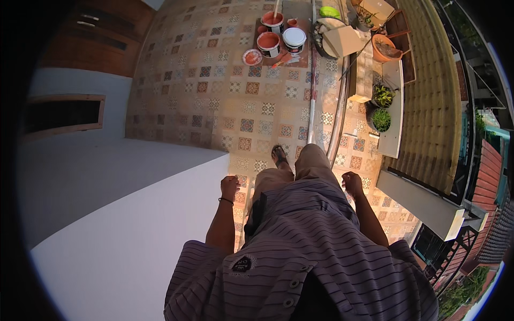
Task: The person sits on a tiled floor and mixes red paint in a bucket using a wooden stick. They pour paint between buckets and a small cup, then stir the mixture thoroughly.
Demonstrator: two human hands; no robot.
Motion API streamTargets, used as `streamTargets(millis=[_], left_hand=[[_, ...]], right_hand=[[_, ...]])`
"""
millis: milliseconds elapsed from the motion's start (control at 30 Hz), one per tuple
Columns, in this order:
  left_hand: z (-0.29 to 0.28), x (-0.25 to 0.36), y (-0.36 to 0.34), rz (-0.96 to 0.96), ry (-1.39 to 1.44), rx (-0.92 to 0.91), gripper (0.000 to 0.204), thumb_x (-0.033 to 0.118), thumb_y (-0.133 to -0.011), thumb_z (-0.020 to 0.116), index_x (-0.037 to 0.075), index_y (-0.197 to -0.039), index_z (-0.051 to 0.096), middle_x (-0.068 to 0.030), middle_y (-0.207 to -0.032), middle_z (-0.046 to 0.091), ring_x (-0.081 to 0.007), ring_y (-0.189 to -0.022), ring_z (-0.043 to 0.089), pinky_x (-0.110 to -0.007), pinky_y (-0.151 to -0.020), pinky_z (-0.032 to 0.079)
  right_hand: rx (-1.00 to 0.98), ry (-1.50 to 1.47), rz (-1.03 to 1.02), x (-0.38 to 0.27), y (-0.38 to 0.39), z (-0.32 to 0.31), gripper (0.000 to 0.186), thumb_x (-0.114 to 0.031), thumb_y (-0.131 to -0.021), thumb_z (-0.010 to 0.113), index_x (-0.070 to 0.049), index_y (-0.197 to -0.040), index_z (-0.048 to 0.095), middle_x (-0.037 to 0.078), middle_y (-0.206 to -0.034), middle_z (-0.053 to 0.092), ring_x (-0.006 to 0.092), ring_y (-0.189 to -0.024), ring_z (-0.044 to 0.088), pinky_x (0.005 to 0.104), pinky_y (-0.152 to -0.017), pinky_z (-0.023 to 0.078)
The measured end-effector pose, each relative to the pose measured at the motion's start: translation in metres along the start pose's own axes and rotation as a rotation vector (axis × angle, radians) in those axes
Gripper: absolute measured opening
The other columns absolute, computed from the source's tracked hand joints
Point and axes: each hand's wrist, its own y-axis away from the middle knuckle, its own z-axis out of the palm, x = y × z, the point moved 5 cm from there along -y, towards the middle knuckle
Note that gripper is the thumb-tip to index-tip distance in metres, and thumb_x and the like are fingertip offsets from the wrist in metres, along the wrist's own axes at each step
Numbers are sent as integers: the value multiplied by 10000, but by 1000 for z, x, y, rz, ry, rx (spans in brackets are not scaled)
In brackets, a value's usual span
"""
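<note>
My left hand (230, 186) hangs beside my left thigh, next to the corner of the white wall (144, 230). Its fingers are curled in, and nothing shows in them. On the other side, my right hand (352, 184) is held out from my right thigh with loosely closed fingers and no visible object. Both hands are over the patterned tile floor (251, 107), far from other things. One foot in a dark sandal (279, 155) is forward on the tiles.
Ahead, a brown board (303, 60) bears open red-paint buckets (269, 45), a white-lidded bucket (294, 38) and a paint-smeared lid (251, 57). Long pipes (313, 88) run along the floor to the right. Beyond them are potted plants (381, 120) and an orange pot (384, 49).
</note>
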Motion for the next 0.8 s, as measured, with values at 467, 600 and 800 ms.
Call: streamTargets(millis=[467, 600, 800], left_hand=[[147, 275, -162, 150, -853, -402, 311, 275, -994, 780, 0, -1133, 736, -122, -918, 779, -167, -762, 753, -332, -654, 578], [184, 366, -199, 345, -1073, -419, 292, 250, -1002, 769, -16, -1117, 741, -107, -928, 774, -154, -788, 745, -309, -718, 582], [224, 509, -281, 179, -629, -235, 207, 175, -1047, 716, -19, -1118, 727, -47, -861, 695, -117, -735, 674, -275, -658, 548]], right_hand=[[170, -251, 477, -17, -145, 92, 337, -286, -934, 693, 41, -861, 722, 207, -743, 727, 328, -661, 743, 468, -669, 593], [143, -53, 547, -99, -246, 117, 388, -318, -955, 677, 63, -941, 751, 297, -948, 757, 460, -933, 751, 544, -842, 595], [219, -70, 140, -336, -413, 108, 402, -348, -1004, 669, 46, -1021, 744, 194, -828, 769, 283, -704, 758, 420, -724, 601]])
